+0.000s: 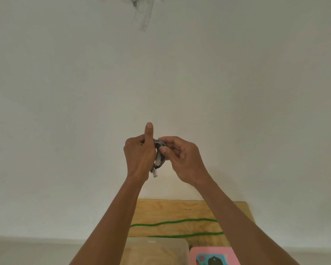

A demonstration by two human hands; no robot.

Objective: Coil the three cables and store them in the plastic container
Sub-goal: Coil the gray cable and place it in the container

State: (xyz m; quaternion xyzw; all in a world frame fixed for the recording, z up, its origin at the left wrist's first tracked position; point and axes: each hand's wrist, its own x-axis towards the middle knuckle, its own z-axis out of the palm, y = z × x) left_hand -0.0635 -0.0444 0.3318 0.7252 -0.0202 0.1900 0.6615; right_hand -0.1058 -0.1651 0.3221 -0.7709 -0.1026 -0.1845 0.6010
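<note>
Both hands are raised in front of a white wall, holding a small coil of grey cable (159, 153) between them. My left hand (140, 155) grips the coil's left side with its thumb pointing up. My right hand (182, 159) pinches the coil's top right with thumb and fingers. A clear plug (154, 172) hangs below the coil. A green cable (172, 222) lies in two long lines across the wooden table (180, 209). The clear plastic container (157, 249) stands at the table's near edge, partly hidden by my left forearm.
A pink lid or board with a printed picture (212, 255) lies right of the container. A strip of clear tape and a small metal fitting (141, 16) sit high on the wall.
</note>
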